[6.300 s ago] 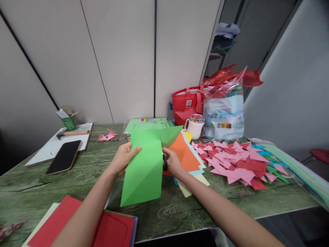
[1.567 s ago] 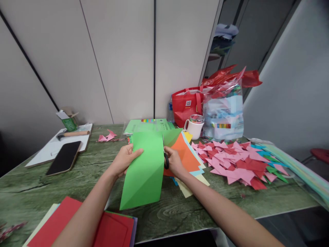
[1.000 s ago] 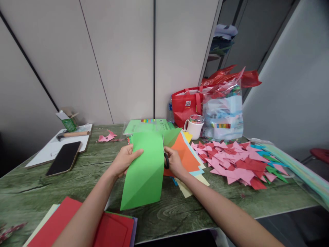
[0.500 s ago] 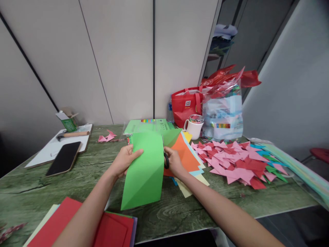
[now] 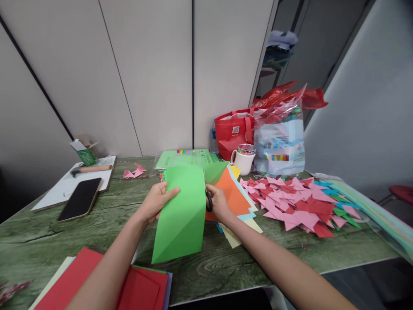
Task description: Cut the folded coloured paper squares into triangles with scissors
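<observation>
My left hand (image 5: 154, 202) pinches the upper left edge of a green paper sheet (image 5: 182, 215), thumb on its front, holding it up over the green wood-grain table (image 5: 38, 241). My right hand (image 5: 217, 201) grips black-handled scissors (image 5: 208, 200) at the sheet's right edge; the blades run up along that edge and are mostly hidden behind the paper. A second green piece (image 5: 215, 170) angles off to the upper right of the cut.
Orange, blue and yellow sheets (image 5: 235, 196) lie under my right hand. A heap of pink and red paper triangles (image 5: 297, 204) spreads right. White mug (image 5: 243, 160), red bag (image 5: 234, 131), plastic bag (image 5: 279, 137) behind. Phone (image 5: 80, 197), hammer (image 5: 92, 168) left. Red sheets (image 5: 97, 286) lie near.
Since 6.3 s ago the scissors have worked up the sheet's right edge and my left thumb has shifted slightly. Over the last second almost nothing moves.
</observation>
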Demonstrator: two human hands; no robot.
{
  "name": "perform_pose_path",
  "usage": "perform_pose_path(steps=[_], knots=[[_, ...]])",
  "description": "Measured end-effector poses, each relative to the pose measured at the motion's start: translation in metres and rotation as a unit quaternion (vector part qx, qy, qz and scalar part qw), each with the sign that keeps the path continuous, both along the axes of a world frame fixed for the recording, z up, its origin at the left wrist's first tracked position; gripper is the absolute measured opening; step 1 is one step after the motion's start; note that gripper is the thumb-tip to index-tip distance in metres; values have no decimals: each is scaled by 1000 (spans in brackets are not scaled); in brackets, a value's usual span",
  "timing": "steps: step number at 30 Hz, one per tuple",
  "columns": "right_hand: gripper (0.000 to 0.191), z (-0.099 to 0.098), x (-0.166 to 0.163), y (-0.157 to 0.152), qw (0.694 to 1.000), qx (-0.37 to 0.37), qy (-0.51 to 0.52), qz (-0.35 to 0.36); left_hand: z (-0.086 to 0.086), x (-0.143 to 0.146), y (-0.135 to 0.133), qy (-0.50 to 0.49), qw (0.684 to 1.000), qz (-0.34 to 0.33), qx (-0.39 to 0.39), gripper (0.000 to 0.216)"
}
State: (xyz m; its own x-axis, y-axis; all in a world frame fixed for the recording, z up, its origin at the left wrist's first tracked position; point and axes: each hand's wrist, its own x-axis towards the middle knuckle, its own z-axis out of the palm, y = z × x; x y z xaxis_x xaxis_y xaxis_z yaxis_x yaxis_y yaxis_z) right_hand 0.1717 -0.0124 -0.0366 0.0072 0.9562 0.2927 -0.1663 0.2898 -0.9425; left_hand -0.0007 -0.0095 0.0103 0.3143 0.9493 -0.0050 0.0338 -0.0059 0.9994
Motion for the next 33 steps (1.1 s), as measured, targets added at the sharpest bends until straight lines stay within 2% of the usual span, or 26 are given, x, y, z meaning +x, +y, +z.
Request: perform_pose_path(steps=[11, 24, 33], knots=[[22, 6, 0, -3, 1000, 0, 2, -5, -2, 0, 0, 2, 1000, -3, 1, 30], [16, -6, 5, 6, 999, 28, -12, 27, 2, 2, -2, -7, 1000, -14, -1, 28], [15, -6, 5, 6, 999, 39, -1, 17, -1, -1, -1, 10, 1000, -24, -5, 30]])
